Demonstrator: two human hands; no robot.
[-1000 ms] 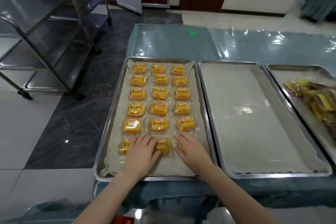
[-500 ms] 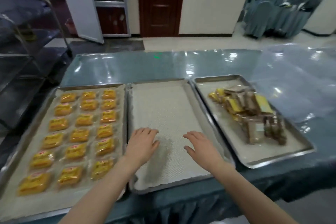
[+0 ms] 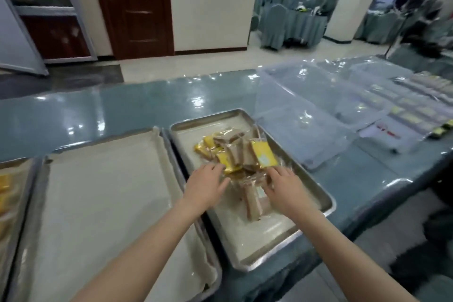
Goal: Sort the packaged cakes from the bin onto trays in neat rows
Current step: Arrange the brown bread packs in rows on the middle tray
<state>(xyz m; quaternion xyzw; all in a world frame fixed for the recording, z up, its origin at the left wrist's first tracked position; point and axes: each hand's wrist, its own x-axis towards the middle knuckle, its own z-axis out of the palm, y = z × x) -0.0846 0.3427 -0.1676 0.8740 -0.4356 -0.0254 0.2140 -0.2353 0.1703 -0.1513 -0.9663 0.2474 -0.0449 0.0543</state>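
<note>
Reaching into the heap of packaged cakes (image 3: 235, 154), the left hand (image 3: 206, 185) and right hand (image 3: 284, 187) lie spread on the wrappers and grip nothing. Pulling one pack could drag tangled, slippery neighbours over the rim of the steel tray (image 3: 327, 200) beneath both palms. Just left of the left hand, the paper-lined tray (image 3: 98, 203) shows only its liner.

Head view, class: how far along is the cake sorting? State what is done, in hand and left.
Done: yellow cakes lie on the left tray, mostly out of frame. In hand: left hand and right hand touch the heap of packaged cakes in the right tray. Left: that heap; the lined middle tray holds none.
</note>
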